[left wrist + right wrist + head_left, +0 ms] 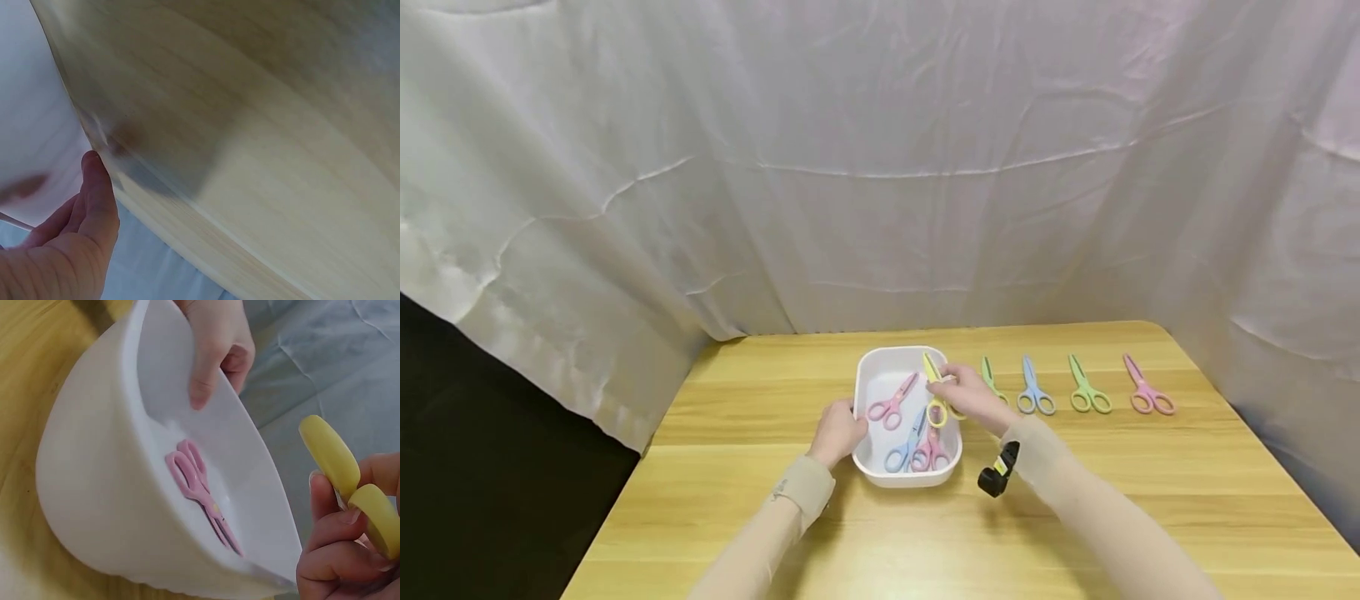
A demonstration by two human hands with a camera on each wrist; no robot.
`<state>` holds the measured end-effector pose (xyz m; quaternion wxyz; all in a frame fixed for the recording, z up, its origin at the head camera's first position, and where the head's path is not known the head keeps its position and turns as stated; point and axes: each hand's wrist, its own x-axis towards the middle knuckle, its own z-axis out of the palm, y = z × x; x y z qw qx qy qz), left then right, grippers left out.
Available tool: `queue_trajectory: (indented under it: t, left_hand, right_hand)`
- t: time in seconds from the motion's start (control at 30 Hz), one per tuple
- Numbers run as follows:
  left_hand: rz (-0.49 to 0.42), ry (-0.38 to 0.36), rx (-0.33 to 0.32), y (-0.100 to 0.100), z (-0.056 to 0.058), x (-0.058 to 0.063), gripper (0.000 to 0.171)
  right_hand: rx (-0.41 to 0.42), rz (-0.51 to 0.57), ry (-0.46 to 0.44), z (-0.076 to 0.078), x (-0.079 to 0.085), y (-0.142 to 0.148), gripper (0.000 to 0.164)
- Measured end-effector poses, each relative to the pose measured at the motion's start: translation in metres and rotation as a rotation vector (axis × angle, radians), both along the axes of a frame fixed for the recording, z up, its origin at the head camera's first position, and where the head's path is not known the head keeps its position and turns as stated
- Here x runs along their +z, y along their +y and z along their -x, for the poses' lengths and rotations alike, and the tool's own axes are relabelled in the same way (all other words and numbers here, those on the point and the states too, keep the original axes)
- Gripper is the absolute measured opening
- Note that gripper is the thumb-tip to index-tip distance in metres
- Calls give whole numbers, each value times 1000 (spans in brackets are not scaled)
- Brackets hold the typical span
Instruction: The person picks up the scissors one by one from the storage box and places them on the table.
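My left hand [837, 433] grips the left rim of a white plastic bin [860, 379]. In the right wrist view its thumb lies over the inner wall. My right hand [976, 397] holds yellow scissors [932, 367] over the bin's right side, blades pointing away from me, fingers near the yellow handles [331, 453]. Inside the bin lie pink scissors [891, 409], blue scissors [898, 455] and a second pink pair [931, 451] partly overlapping the blue ones. The left wrist view shows the left hand [84, 231] against the bin's wall [37, 94].
Right of the bin, a row lies on the wooden table [737, 492]: green scissors [987, 375] partly hidden by my right hand, blue scissors [1031, 385], another green pair [1083, 387] and pink scissors [1141, 387]. A grey curtain [880, 208] hangs behind the table.
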<state>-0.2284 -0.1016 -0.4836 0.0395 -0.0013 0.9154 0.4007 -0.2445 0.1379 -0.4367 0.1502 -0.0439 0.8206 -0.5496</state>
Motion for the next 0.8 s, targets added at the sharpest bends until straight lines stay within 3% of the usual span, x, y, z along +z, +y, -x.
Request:
queue_trajectory:
  t: [0.2,0.8]
  left_hand:
    - [5,1,-25,0,-1,-1,37]
    - [6,-10,-22,-2,0,4,36]
  right_hand:
    - [-10,65,-14,-6,-6,16,32]
    - [1,37,21,-24,-15,43,40]
